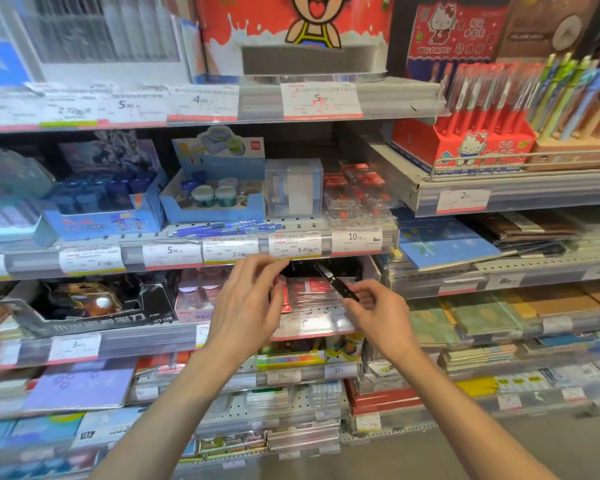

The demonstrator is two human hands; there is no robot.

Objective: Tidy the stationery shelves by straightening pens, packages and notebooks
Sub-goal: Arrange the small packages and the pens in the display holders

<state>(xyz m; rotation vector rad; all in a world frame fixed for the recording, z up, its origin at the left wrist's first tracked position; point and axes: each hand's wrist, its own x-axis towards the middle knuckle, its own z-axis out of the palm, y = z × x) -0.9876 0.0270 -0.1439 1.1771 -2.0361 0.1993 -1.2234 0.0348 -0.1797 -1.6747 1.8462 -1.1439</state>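
My right hand [374, 303] pinches the lower end of a black pen [335, 282], which slants up and left toward a dark box on the third shelf. My left hand [250, 303] is raised in front of the red and clear packages [309, 292] on that shelf, fingers loosely spread near their left edge; whether it touches them is hidden by the hand. Loose blue pens [222, 230] lie along the front lip of the shelf above.
Price-tag rails [291, 245] run along each shelf edge. Blue display boxes [212, 202] and clear cases sit on the shelf above. Notebooks [444, 247] are stacked on the shelves to the right. A Hello Kitty pen display [465, 143] stands at the upper right.
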